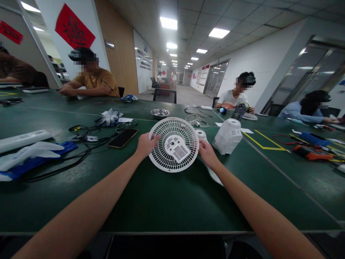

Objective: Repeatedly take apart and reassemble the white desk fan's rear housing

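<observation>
Between my two hands a round white fan grille (165, 158) is held up above the green table, tilted with its slotted centre plate facing me. My left hand (147, 145) grips its left rim, thumb over the front bars. On the opposite rim my right hand (207, 153) pinches the edge; some of its fingers are hidden behind. Just beyond my right hand stands a white plastic housing (228, 138). A smaller white part (201, 135) with a vented top shows partly behind the grille, and a white piece (215, 177) lies partly under my right forearm.
A steel bowl (160, 113) sits behind the grille. To the left lie a phone (123, 138), black cables (88, 149), gloves (32, 158) and a white power strip (24, 140). An orange multimeter (312, 153) is at right. Other people sit across the table.
</observation>
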`<state>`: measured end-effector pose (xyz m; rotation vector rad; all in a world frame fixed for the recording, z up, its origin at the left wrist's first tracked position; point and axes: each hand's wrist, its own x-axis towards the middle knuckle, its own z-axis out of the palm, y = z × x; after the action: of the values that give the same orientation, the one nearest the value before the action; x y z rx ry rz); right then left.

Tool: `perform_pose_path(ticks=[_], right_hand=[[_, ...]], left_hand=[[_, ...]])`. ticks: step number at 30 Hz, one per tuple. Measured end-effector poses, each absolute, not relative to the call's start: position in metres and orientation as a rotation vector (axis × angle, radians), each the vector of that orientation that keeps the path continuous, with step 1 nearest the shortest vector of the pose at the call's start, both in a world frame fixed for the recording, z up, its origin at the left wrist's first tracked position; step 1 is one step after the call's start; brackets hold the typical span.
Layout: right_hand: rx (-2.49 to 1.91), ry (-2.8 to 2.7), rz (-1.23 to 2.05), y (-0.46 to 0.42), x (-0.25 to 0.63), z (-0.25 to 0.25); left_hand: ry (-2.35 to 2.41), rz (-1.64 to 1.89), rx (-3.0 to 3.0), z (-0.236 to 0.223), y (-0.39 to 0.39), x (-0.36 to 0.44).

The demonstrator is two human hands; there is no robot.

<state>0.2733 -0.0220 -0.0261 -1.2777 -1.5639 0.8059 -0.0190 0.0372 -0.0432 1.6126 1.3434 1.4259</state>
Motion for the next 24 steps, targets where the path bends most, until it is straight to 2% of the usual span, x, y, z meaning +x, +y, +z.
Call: perform_pose_path(ticks=[2,4,6,9,13,17,24], right_hand=[[-1.133,-1.342,1.322,-0.029,0.261,-0.029],[-1.007,-1.177,1.647,-0.037,0.251,-0.030],[-0.924,-1.066,1.830,-0.044,0.243,-0.027],[-0.830,-0.973,1.925,-0.053,0.235,-0.020],[-0.757,-0.918,1.782,-0.054,0.229,-0.021],[-0.772,-0.880,1.456,-0.045,0.231,-0.028],[-0.939,-1.108,0.950,-0.037,0.254,-0.021]], left_hand=[[1.368,1.458,1.648,-0.041,0.034,-0.018],[1.411,1.498,1.733,-0.038,0.030,-0.018],[1.454,1.552,1.820,-0.035,0.028,-0.017],[1.465,1.634,1.831,-0.035,0.026,-0.014],[1.336,1.619,1.715,-0.040,0.029,-0.009],[1.169,1.460,1.632,-0.046,0.040,-0.009],[0.997,1.296,1.091,-0.057,0.055,-0.020]])
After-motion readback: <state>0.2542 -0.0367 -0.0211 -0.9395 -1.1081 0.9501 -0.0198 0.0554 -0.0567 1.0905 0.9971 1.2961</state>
